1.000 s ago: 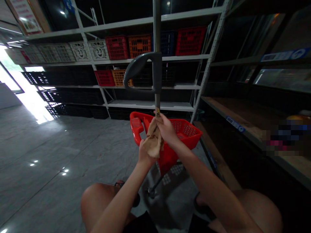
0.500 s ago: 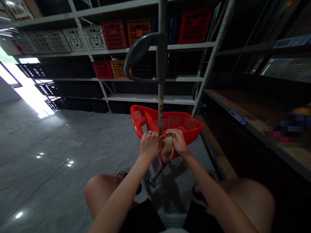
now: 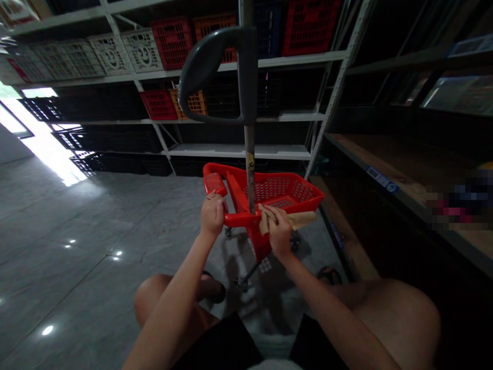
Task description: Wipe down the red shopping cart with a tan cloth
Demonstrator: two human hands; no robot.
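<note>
A red plastic shopping cart [image 3: 265, 246] with a slatted basket stands on the floor in front of my knees. A metal pole [image 3: 250, 180] rises from its near rim, bearing a grey loop handle [image 3: 247, 77]. My left hand [image 3: 213, 211] is closed around the cart's red handle, on its left side. A tan cloth [image 3: 300, 220] is bunched under the fingers of my right hand [image 3: 279, 228], which presses it on the cart's rim just right of the pole. One end of the cloth trails out to the right.
Behind the cart stands a white metal rack [image 3: 231, 151] with red, orange, white and black plastic crates. A wooden-decked shelf [image 3: 370, 159] runs along the right side. Grey concrete floor [image 3: 96, 221] spreads to the left, towards a bright doorway.
My left hand has moved left from beside the pole to the cart's handle. My right hand still has the cloth, which now stretches out to the right. The view has shifted slightly.
</note>
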